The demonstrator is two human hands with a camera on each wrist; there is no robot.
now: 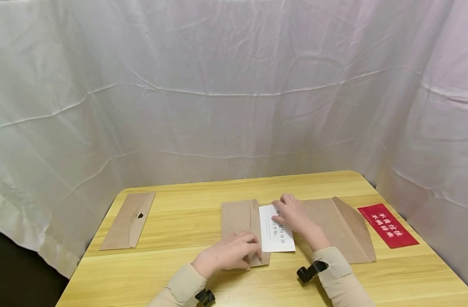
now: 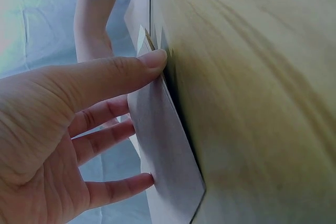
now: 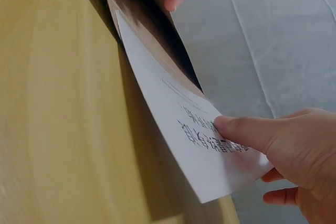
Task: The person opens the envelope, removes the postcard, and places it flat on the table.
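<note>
In right hand [image 1: 294, 215] — white card [image 1: 272, 231].

head: soft, even light | left wrist: dim, bluish cast | right wrist: shadow beside white card [image 3: 176, 129]

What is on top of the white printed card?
The thumb of the right hand rests on the printed face of the white printed card. Whatever print lies directly beneath that thumb is covered and cannot be seen.
</note>
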